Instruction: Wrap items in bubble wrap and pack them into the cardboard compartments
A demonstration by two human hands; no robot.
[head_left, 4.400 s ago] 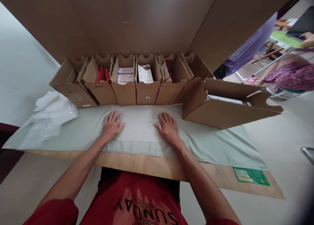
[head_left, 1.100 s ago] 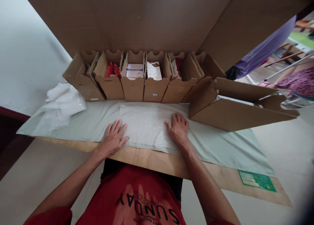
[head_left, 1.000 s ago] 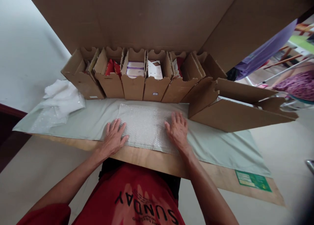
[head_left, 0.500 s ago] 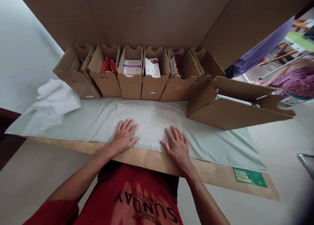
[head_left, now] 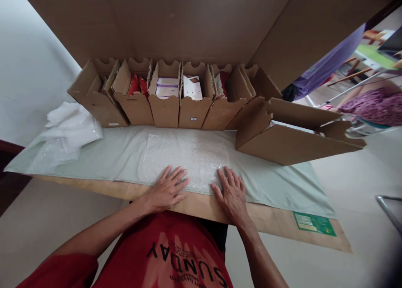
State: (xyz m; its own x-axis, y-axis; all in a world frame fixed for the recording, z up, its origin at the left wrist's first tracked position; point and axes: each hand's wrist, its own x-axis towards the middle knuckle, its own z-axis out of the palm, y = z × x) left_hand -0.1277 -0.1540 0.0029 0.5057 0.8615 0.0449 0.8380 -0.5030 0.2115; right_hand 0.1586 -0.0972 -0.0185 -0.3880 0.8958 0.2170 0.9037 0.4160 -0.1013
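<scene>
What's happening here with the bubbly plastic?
A person in a red shirt has the left hand and right hand spread flat at the near edge of a bubble wrap sheet. The sheet lies on a pale green cloth, in front of cardboard file boxes. Crumpled plastic wrap sits at the cloth's left end.

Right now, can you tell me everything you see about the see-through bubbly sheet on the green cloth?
The clear, bubbly plastic sheet looks like bubble wrap: shiny, whitish and covered in tiny bumps. It is roughly rectangular and lies spread out flat on the pale green cloth, in front of the row of brown cardboard boxes. The person's left hand and right hand lie palm down by its near edge, with fingertips seeming to touch it. The hands hide part of that edge.
</scene>
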